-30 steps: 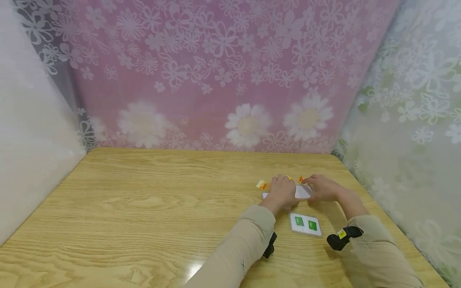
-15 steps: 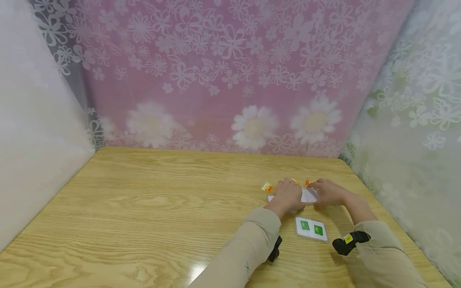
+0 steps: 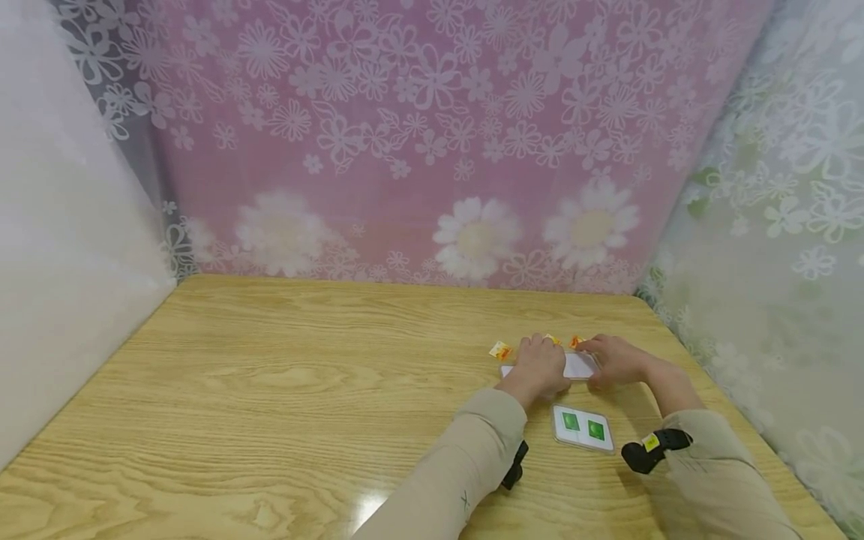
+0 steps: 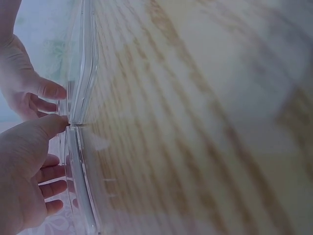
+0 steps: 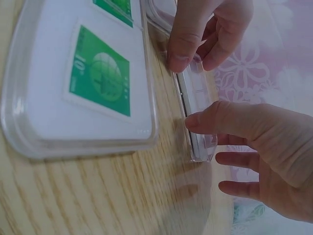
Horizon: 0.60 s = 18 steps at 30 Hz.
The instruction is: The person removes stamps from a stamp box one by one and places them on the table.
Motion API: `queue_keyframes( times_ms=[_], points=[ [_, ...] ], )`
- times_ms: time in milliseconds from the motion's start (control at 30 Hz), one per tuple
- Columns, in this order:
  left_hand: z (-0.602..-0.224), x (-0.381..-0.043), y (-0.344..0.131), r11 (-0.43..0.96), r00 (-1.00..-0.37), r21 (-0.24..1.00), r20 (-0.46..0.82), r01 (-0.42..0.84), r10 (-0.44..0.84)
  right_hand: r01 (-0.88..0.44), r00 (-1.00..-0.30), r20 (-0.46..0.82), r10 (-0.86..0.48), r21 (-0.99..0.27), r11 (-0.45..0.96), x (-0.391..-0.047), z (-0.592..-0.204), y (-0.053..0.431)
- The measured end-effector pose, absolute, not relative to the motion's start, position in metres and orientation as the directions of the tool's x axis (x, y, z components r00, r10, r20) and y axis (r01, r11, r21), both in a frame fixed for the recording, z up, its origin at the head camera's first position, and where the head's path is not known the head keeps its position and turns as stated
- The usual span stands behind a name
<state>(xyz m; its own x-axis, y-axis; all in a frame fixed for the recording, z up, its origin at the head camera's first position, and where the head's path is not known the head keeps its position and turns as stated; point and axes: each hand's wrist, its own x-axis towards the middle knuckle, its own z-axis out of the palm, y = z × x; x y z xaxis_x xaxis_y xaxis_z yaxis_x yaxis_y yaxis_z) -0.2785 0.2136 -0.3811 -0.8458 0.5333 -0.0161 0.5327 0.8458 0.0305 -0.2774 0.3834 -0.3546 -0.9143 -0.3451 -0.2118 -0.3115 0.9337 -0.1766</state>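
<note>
Clear-and-white plastic case (image 3: pixel 578 366) is found toward the right of the surface (image 3: pixel 304 382); whether lifted, I cannot tell. Left hand (image 3: pixel 542 365) and right hand (image 3: pixel 621 360) both grip it at the edges. Uneven pressure could, I judge, skew or slip it. Orange-yellow slips (image 3: pixel 500 350) lie just beyond; the green-stamp case (image 3: pixel 583 429), nearer, obstructs low access.

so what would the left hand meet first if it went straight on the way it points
Apart from the clear plastic it holds, the left hand would probably meet the small yellow piece just ahead; depth is unclear.
</note>
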Motion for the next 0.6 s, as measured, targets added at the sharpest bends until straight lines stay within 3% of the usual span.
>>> queue_keyframes(
  times_ms=[600],
  points=[
    [-0.3794,-0.2772,0.213,0.842,-0.842,0.032,-0.037,0.538,0.539,-0.239,-0.918,-0.254,-0.305,-0.258,0.936,-0.2803,-0.3544,0.3844]
  ],
)
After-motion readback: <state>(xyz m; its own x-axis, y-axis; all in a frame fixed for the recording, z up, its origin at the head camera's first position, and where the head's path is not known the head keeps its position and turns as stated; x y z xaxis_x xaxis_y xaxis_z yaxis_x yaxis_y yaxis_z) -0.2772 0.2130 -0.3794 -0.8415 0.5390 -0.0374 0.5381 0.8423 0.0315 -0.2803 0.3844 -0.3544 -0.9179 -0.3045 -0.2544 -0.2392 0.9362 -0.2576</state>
